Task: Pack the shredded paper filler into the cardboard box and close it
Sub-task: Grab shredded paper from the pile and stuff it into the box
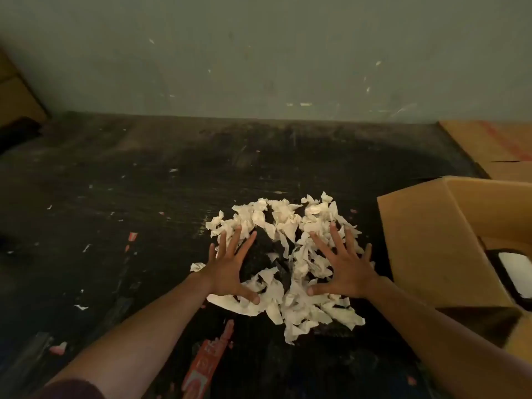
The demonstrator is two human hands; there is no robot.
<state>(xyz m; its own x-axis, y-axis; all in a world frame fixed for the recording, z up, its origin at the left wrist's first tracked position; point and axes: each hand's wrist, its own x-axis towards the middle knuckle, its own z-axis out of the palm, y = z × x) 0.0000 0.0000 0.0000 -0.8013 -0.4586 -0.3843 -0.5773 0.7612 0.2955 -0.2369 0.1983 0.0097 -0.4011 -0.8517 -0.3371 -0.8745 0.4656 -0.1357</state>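
Observation:
A loose heap of white shredded paper (283, 223) lies on the dark table top, spread in a rough ring with a bare dark patch in its middle. My left hand (230, 269) lies flat with fingers spread on the heap's left side. My right hand (342, 269) lies flat and spread on its right side. Neither hand grips any paper. An open brown cardboard box (426, 240) stands just right of the heap, with its flap raised toward me. Its inside shows a dark object with a pale face (515, 272).
The black, scuffed table (144, 182) carries scattered paper scraps and an orange-red label (207, 361) near its front. A flat cardboard sheet (495, 145) lies at the back right and another box (17, 93) stands at the far left. A grey-green wall closes the back.

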